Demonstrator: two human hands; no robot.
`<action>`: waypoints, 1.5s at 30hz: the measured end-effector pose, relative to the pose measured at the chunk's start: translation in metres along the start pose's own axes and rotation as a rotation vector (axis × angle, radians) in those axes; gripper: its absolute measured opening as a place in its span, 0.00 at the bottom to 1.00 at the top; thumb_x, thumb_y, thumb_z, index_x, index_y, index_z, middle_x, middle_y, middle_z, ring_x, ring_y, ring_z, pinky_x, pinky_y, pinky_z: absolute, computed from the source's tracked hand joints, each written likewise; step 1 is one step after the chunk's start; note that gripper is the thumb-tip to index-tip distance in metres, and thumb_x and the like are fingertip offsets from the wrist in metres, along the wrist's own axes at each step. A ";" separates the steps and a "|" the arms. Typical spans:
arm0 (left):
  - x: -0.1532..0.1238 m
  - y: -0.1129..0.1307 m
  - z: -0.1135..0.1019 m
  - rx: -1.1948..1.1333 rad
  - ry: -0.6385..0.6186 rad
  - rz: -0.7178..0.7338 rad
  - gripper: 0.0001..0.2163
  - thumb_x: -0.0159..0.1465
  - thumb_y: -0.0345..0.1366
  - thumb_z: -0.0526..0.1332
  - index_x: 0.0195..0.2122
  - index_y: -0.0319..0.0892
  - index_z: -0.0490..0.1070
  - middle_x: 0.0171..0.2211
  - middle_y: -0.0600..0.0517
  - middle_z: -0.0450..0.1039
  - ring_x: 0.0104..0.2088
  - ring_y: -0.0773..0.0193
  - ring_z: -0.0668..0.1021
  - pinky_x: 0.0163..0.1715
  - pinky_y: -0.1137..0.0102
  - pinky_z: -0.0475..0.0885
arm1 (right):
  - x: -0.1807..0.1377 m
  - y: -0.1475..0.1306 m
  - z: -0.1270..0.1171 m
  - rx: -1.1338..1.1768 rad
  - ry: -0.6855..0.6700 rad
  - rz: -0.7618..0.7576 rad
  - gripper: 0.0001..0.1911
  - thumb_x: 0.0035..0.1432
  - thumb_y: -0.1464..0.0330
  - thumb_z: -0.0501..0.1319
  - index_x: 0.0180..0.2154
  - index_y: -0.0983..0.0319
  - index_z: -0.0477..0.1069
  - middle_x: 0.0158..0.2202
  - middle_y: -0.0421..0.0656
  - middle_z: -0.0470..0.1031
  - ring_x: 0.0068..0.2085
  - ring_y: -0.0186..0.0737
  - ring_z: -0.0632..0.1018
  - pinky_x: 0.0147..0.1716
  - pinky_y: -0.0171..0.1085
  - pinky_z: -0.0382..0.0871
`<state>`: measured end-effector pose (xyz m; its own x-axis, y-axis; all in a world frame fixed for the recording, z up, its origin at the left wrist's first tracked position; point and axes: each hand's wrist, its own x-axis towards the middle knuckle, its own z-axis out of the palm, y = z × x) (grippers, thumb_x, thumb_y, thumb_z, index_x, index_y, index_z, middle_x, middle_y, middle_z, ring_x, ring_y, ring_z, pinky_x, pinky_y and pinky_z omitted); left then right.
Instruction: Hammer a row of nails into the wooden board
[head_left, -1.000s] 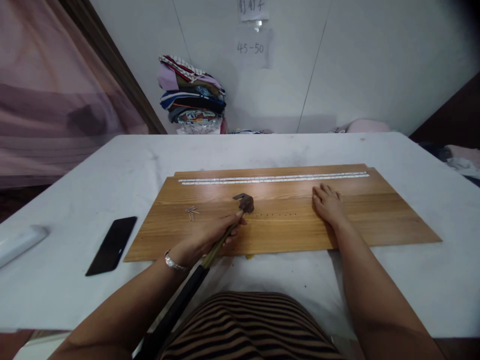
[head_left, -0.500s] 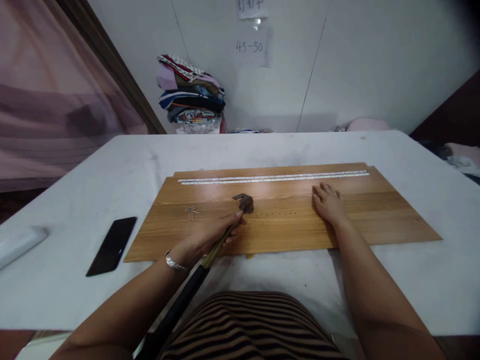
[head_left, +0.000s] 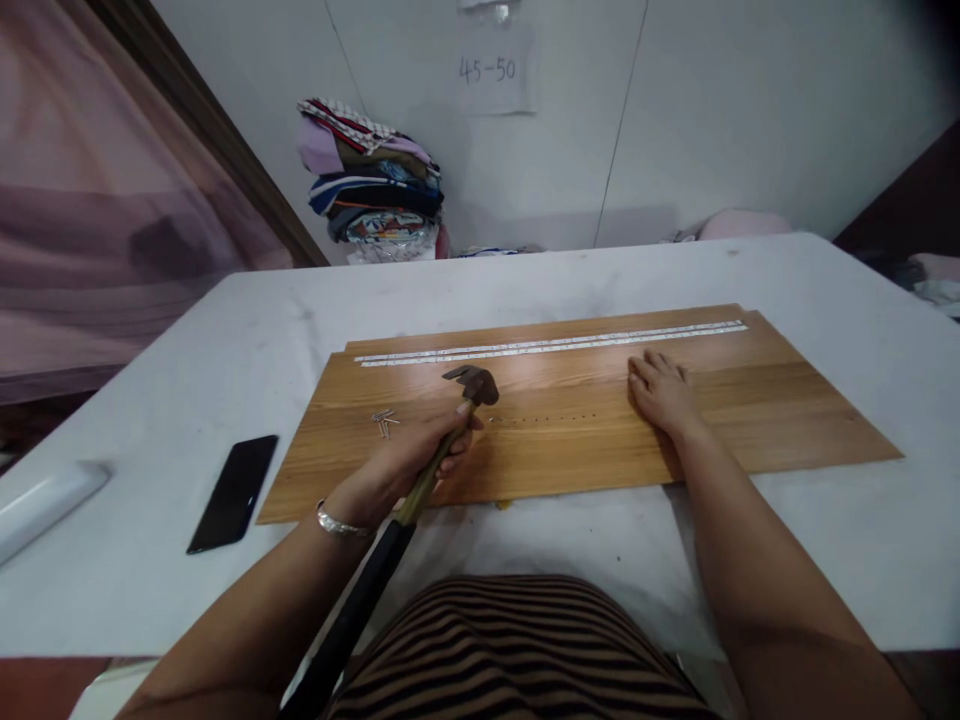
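My left hand (head_left: 424, 445) is wrapped round the neck of a claw hammer (head_left: 474, 384), just below its head. The dark grip of the hammer slants back toward my body. Under it lies a wood-grain board (head_left: 570, 450), with a row of small dark marks (head_left: 547, 418) running right from beside the hammer head. My right hand (head_left: 660, 392) rests on the board, fingers extended and nothing held. Several loose nails (head_left: 385, 420) lie on the board left of the hammer. Two white measuring strips (head_left: 547, 344) stretch along its far side.
A black phone (head_left: 232, 495) lies on the white table (head_left: 150, 400) left of the board. At the far left edge is a white rounded object (head_left: 49, 510). Folded clothes (head_left: 375, 185) are stacked behind the table, against the wall.
The hammer head has moved a little left and up in my left hand. My right hand stays on the board. The whole view has shifted slightly.
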<state>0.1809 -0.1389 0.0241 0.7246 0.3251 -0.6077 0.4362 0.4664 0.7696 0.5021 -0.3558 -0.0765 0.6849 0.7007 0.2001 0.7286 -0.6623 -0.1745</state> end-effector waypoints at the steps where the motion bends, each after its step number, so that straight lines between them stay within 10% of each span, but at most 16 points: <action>1: 0.000 0.000 0.000 -0.005 -0.002 -0.003 0.17 0.71 0.50 0.57 0.39 0.39 0.69 0.21 0.61 0.57 0.15 0.77 0.58 0.13 0.79 0.49 | 0.000 0.000 0.000 -0.002 0.000 0.001 0.25 0.69 0.64 0.45 0.56 0.60 0.75 0.64 0.56 0.71 0.63 0.58 0.69 0.59 0.59 0.62; 45: 0.004 -0.015 0.009 0.067 -0.010 0.015 0.18 0.66 0.52 0.62 0.38 0.40 0.70 0.22 0.61 0.58 0.16 0.76 0.58 0.14 0.79 0.51 | 0.002 -0.004 -0.001 0.062 -0.008 0.021 0.23 0.68 0.64 0.48 0.56 0.58 0.75 0.62 0.54 0.73 0.63 0.57 0.68 0.60 0.60 0.59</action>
<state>0.1817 -0.1517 0.0119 0.7365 0.3227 -0.5945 0.4600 0.4055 0.7899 0.5011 -0.3517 -0.0747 0.7002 0.6888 0.1878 0.7128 -0.6598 -0.2379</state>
